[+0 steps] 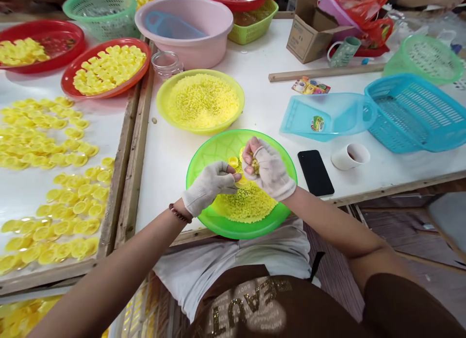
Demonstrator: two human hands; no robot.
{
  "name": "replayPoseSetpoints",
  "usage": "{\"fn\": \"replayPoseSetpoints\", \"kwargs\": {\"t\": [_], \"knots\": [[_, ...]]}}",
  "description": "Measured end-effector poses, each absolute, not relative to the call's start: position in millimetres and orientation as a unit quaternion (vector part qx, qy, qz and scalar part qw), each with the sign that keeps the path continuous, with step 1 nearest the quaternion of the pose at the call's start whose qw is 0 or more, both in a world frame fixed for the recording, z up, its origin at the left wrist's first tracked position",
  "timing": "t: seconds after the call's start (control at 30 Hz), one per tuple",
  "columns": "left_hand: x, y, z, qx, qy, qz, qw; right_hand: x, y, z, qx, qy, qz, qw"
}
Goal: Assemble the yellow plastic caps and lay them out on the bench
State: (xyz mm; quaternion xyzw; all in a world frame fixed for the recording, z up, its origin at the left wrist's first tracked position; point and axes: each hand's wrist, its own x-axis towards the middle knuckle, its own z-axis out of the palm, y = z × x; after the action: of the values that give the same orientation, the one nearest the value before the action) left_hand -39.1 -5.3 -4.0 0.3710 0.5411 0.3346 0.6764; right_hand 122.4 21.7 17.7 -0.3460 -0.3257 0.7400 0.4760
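Above the green basin [198, 165], the right hand [269, 170] clutches yellow pellets [255, 166]; whether the left hand [209, 185] grips anything, I cannot tell. Pellets remain at six o'clock; yellow cups [80, 208] already lie spread at nine.

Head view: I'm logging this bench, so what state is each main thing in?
Left hand, bent, grip unclear
Right hand, curled around yellow beads
Green bowl, partly filled with beads
Yellow bowl, well filled with beads
Orange-red tray, heaped with yellow pieces
Pink basin, holding a blue scoop
Glass jar, uncovered
Cardboard box, open
White cup, dark contents visible
Black phone, lying flat
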Motion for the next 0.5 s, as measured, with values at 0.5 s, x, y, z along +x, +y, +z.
{"fn": "replayPoseSetpoints", "kwargs": {"t": [0.5], "knots": [[-35,-18,-1,0.306,0.525,0.371,0.702,122,26,22,-0.352,-0.334,0.721,0.495]]}}
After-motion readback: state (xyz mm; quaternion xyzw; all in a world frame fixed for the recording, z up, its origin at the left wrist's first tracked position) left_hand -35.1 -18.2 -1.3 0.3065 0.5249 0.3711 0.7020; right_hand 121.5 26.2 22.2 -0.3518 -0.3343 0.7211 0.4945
